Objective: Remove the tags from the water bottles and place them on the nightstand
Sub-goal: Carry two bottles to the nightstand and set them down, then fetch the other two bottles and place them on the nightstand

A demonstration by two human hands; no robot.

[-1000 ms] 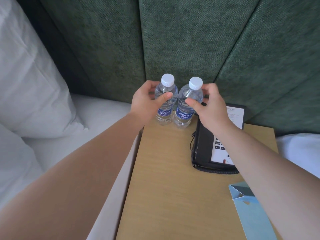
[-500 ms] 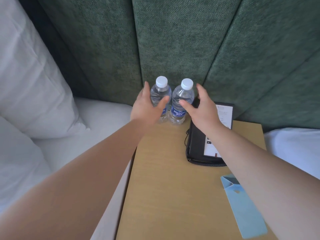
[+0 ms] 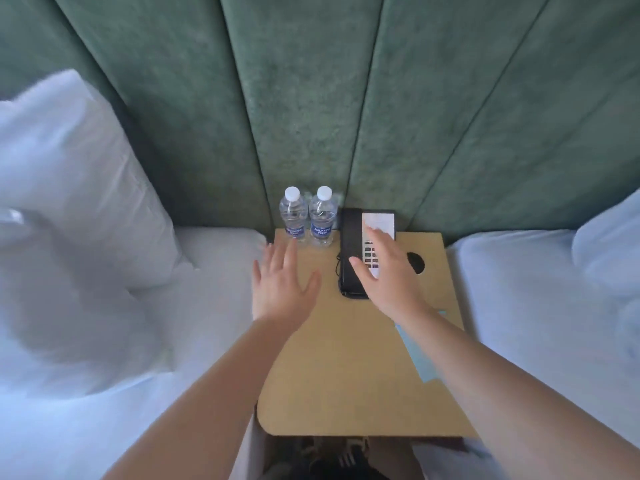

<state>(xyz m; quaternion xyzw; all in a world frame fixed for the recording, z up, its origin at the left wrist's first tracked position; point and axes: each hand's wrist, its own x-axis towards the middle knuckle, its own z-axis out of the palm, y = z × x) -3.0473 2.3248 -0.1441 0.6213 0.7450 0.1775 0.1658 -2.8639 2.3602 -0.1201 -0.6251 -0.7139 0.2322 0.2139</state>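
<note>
Two clear water bottles with white caps and blue labels stand upright side by side at the back left of the wooden nightstand (image 3: 346, 358): the left bottle (image 3: 293, 216) and the right bottle (image 3: 322, 216). No tag shows on either neck. My left hand (image 3: 282, 285) hovers open, fingers spread, a little in front of the left bottle and apart from it. My right hand (image 3: 388, 271) is open above the black telephone, holding nothing. A pale blue paper tag (image 3: 420, 358) lies on the nightstand, partly hidden under my right forearm.
A black telephone (image 3: 349, 251) with a white keypad card sits right of the bottles. A round hole (image 3: 417, 263) is cut in the nightstand top. White beds and a pillow (image 3: 69, 188) flank the nightstand. A green padded headboard (image 3: 311, 98) rises behind.
Both hands let go of the bottles and drew back toward me with fingers spread. The view pulled back and up, showing the whole nightstand.
</note>
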